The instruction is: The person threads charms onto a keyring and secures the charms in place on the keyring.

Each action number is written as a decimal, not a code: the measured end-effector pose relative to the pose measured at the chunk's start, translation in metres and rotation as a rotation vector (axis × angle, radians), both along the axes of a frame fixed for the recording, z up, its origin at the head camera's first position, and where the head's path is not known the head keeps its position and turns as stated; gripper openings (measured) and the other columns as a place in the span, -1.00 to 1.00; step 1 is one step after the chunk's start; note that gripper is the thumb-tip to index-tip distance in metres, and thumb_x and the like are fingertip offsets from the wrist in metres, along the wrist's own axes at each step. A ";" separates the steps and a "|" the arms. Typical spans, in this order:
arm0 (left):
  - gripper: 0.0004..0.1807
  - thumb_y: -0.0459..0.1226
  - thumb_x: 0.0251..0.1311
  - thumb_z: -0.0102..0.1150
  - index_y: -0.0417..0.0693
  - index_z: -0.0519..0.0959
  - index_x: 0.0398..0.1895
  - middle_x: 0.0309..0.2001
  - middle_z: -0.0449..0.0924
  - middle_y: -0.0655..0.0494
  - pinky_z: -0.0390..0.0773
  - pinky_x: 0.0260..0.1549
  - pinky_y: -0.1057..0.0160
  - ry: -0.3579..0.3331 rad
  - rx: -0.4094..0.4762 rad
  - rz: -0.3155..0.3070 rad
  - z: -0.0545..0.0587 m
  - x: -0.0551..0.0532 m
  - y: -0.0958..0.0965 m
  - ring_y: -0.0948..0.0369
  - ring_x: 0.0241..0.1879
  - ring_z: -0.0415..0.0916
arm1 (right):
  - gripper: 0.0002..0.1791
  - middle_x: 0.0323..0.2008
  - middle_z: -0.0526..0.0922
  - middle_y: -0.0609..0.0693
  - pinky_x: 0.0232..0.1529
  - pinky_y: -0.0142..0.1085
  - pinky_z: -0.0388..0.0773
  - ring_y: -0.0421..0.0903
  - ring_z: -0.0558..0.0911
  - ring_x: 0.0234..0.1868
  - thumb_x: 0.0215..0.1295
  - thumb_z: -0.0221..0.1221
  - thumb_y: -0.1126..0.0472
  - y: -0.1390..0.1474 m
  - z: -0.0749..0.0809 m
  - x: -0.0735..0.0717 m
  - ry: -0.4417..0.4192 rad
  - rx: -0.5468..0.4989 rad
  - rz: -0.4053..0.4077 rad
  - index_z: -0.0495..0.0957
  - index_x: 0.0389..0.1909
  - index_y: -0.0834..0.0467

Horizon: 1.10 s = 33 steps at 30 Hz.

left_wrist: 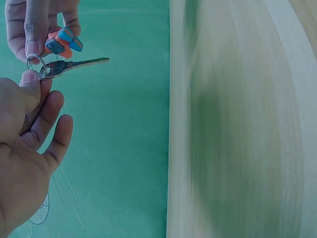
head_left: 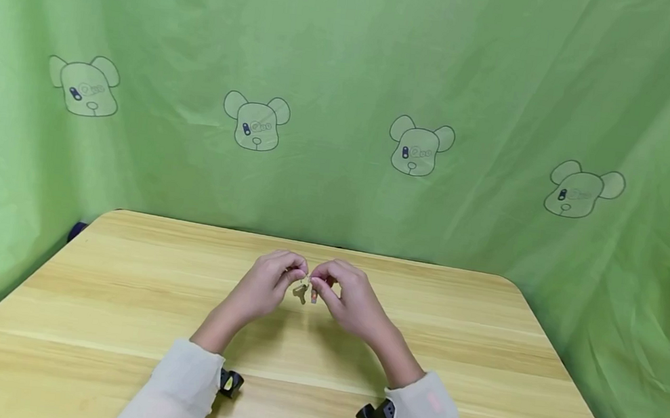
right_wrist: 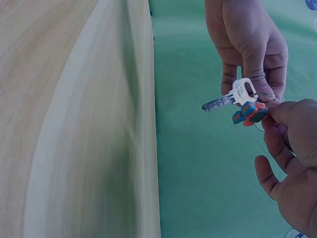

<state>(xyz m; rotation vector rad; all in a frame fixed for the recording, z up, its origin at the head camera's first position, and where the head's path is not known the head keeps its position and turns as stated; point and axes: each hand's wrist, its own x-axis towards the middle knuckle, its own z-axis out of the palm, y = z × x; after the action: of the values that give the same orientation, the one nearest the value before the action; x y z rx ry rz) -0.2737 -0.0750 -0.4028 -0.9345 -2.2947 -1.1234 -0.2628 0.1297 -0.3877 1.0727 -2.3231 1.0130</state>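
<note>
A metal key (left_wrist: 56, 68) hangs from a thin wire key ring (left_wrist: 35, 60); it looks bright in the right wrist view and darker in the left. Beside it dangles a small orange and blue charm (right_wrist: 250, 113). My left hand (head_left: 266, 285) pinches the key ring between thumb and fingertip, its other fingers loosely bent. Facing it, my right hand (head_left: 355, 300) pinches at the ring close to the charm's top, thumb against forefinger. Fingertips of both hands nearly meet and partly hide the ring. The hands are held above the table, with the key and charm below the fingers.
A light wood table (head_left: 289, 408) lies beneath the hands, their shadows falling on it. Green curtains (head_left: 353, 40) with printed bear heads stand around its far and side edges. Black wrist cameras (head_left: 374, 416) sit at the light sleeve cuffs (head_left: 185, 377).
</note>
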 end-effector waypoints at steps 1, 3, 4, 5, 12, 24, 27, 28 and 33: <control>-0.96 -0.37 0.37 0.20 -0.09 0.61 -0.27 -0.29 0.62 0.15 0.61 -0.14 0.18 0.003 -0.001 0.001 0.000 0.000 0.000 0.22 -0.23 0.54 | -0.96 -0.35 0.62 -0.11 -0.31 -0.35 0.59 -0.21 0.58 -0.30 0.45 0.22 0.34 0.000 0.000 0.000 0.001 0.000 -0.001 0.63 -0.23 0.17; -0.96 -0.37 0.37 0.20 -0.09 0.61 -0.27 -0.29 0.62 0.14 0.62 -0.15 0.17 0.008 -0.002 0.001 0.000 0.000 0.000 0.21 -0.23 0.54 | -0.96 -0.36 0.61 -0.11 -0.31 -0.34 0.59 -0.21 0.58 -0.30 0.44 0.23 0.34 0.000 -0.001 -0.001 0.004 0.001 -0.006 0.63 -0.23 0.17; -0.96 -0.38 0.37 0.20 -0.09 0.60 -0.27 -0.29 0.62 0.14 0.62 -0.15 0.17 0.011 -0.002 0.002 0.000 0.000 0.000 0.21 -0.23 0.54 | -0.96 -0.36 0.61 -0.11 -0.31 -0.33 0.60 -0.21 0.58 -0.30 0.44 0.23 0.34 0.001 -0.002 -0.001 0.005 0.002 -0.007 0.63 -0.23 0.17; -0.96 -0.38 0.37 0.20 -0.09 0.61 -0.27 -0.29 0.63 0.14 0.62 -0.14 0.17 0.012 -0.003 0.005 0.000 0.000 0.000 0.21 -0.23 0.55 | -0.96 -0.36 0.61 -0.11 -0.30 -0.32 0.60 -0.21 0.58 -0.30 0.44 0.23 0.35 0.001 -0.002 -0.001 0.007 0.003 -0.007 0.63 -0.23 0.17; -0.95 -0.37 0.39 0.18 -0.10 0.60 -0.26 -0.29 0.61 0.14 0.61 -0.15 0.16 -0.004 -0.004 0.025 0.002 0.001 0.000 0.22 -0.24 0.53 | -0.96 -0.34 0.62 -0.10 -0.24 -0.33 0.61 -0.20 0.57 -0.27 0.44 0.23 0.35 0.000 -0.003 -0.002 0.022 0.012 -0.002 0.63 -0.23 0.17; -0.95 -0.36 0.45 0.14 -0.11 0.58 -0.22 -0.26 0.61 0.13 0.61 -0.16 0.16 -0.034 -0.002 0.042 0.002 0.000 -0.001 0.21 -0.24 0.53 | -0.97 -0.33 0.63 -0.14 -0.23 -0.30 0.62 -0.22 0.57 -0.27 0.44 0.23 0.34 0.000 -0.005 -0.003 0.034 0.010 0.011 0.64 -0.23 0.18; -0.95 -0.36 0.45 0.13 -0.10 0.57 -0.21 -0.26 0.60 0.14 0.60 -0.17 0.17 -0.042 -0.010 0.043 0.003 0.000 -0.001 0.22 -0.24 0.52 | -0.95 -0.34 0.64 -0.14 -0.23 -0.28 0.62 -0.22 0.56 -0.28 0.42 0.24 0.34 -0.001 -0.005 -0.003 0.048 0.008 0.002 0.63 -0.25 0.15; -0.95 -0.36 0.45 0.13 -0.10 0.57 -0.21 -0.27 0.60 0.14 0.60 -0.17 0.17 -0.044 -0.012 0.043 0.003 0.000 -0.001 0.22 -0.25 0.51 | -0.95 -0.34 0.64 -0.14 -0.23 -0.28 0.62 -0.22 0.57 -0.28 0.41 0.25 0.34 -0.001 -0.005 -0.002 0.054 0.007 -0.003 0.63 -0.26 0.13; -0.95 -0.37 0.46 0.12 -0.14 0.58 -0.19 -0.26 0.59 0.13 0.62 -0.17 0.20 -0.059 -0.001 0.044 0.004 0.002 0.000 0.23 -0.24 0.52 | -0.95 -0.36 0.64 -0.15 -0.22 -0.33 0.61 -0.23 0.58 -0.27 0.40 0.25 0.33 -0.003 -0.006 -0.003 0.067 -0.002 -0.021 0.63 -0.26 0.13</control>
<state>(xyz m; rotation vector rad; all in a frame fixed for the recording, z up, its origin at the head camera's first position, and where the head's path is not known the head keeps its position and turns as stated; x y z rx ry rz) -0.2714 -0.0750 -0.3986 -0.8574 -2.3509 -1.1454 -0.2656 0.1267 -0.3936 1.0628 -2.2746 0.9565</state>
